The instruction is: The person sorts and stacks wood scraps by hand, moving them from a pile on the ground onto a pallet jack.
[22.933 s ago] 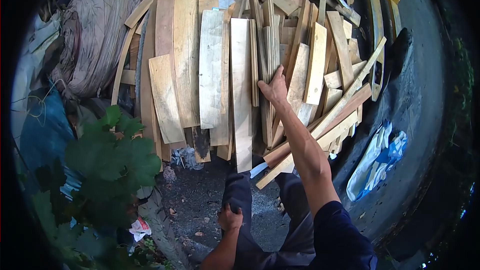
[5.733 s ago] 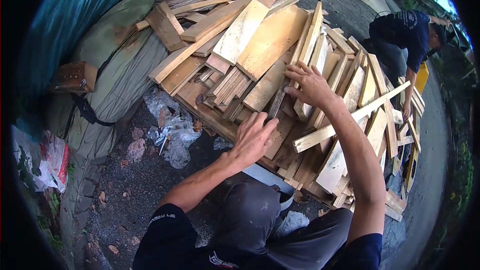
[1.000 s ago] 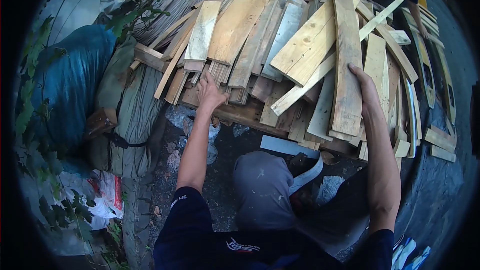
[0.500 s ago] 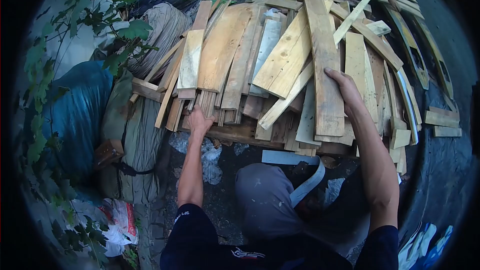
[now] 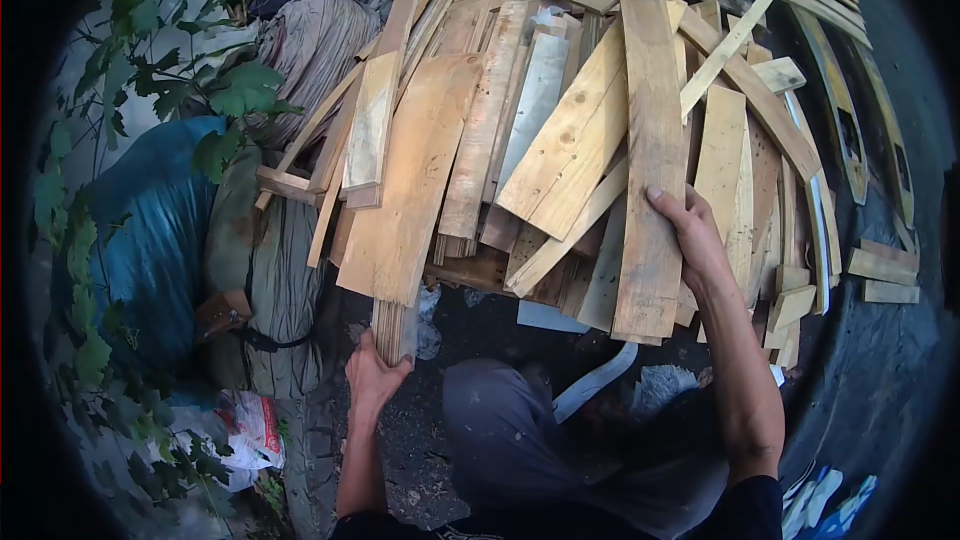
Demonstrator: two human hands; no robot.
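L hand [image 5: 372, 378] grips end of thin slat bundle [image 5: 396, 328], partly out of scrap wood pile [image 5: 560, 130]; R hand [image 5: 695, 240] clasps long plank [image 5: 648, 155]. Most boards unsorted.

Looks like an outdoor scrap yard or dump corner. There's a big messy heap of pale weathered wooden planks [image 5: 560, 130] on dark asphalt ground [image 5: 880, 360]. Bundled grey and blue tarp sacks [image 5: 170, 230] and green leafy vines [image 5: 230, 90] sit right alongside.
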